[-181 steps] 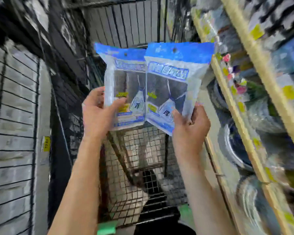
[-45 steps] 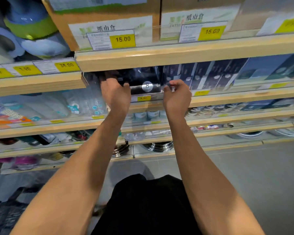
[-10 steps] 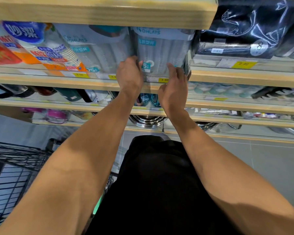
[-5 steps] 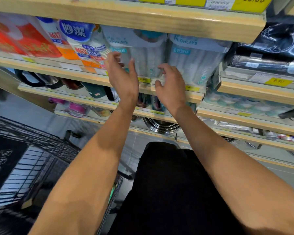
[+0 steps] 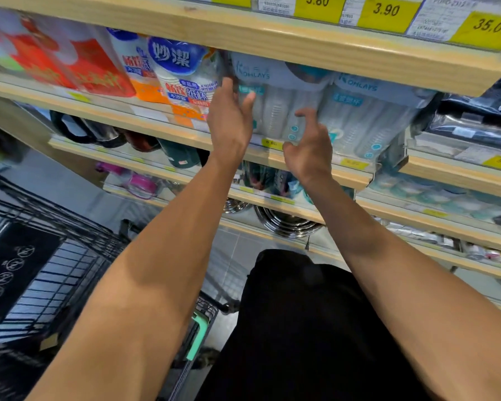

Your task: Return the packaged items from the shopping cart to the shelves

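A pack of clear plastic cups [image 5: 281,111] with a pale blue label stands on the wooden shelf [image 5: 350,175], beside a second pack of the same kind [image 5: 373,120] to its right. My left hand [image 5: 229,123] rests against the first pack's left edge, fingers along its side and thumb spread over its front. My right hand [image 5: 310,149] hovers at the pack's lower front with its fingers curled and apart, holding nothing. The black wire shopping cart [image 5: 55,270] stands at the lower left; I cannot see what is inside it.
Paper cup packs [image 5: 180,79] and red packages [image 5: 78,70] fill the shelf to the left. Dark glossy bags [image 5: 480,123] lie to the right. Lower shelves hold mugs [image 5: 99,134] and steel bowls [image 5: 284,224]. A shelf board with yellow price tags [image 5: 388,10] hangs just overhead.
The view has swung left and up. Both hands have shifted onto the left cup pack, the left one to its edge. The right hand has eased back, fingers curling.
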`<action>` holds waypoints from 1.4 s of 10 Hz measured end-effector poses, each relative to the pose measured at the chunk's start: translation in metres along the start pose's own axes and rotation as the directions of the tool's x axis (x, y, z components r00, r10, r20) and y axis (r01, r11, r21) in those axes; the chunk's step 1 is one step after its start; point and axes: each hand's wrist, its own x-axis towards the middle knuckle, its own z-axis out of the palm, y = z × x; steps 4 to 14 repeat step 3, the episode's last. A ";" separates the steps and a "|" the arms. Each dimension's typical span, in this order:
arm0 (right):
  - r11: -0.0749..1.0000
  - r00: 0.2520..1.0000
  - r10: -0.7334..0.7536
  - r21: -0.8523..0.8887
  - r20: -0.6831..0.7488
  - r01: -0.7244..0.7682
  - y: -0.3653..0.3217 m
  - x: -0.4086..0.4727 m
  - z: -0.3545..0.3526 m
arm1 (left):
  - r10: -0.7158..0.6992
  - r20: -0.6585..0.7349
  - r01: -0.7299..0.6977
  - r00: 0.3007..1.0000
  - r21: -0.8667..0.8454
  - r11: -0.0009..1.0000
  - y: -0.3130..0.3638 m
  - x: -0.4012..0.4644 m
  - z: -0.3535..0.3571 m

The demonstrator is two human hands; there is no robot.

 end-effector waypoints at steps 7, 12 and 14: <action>0.982 0.985 -0.151 0.130 0.082 0.140 -0.020 -0.034 -0.001 | -0.240 0.059 0.244 0.969 -0.078 0.967 -0.001 -0.032 -0.038; 0.982 0.985 -0.151 0.130 0.082 0.140 -0.020 -0.034 -0.001 | -0.240 0.059 0.244 0.969 -0.078 0.967 -0.001 -0.032 -0.038; 0.982 0.985 -0.151 0.130 0.082 0.140 -0.020 -0.034 -0.001 | -0.240 0.059 0.244 0.969 -0.078 0.967 -0.001 -0.032 -0.038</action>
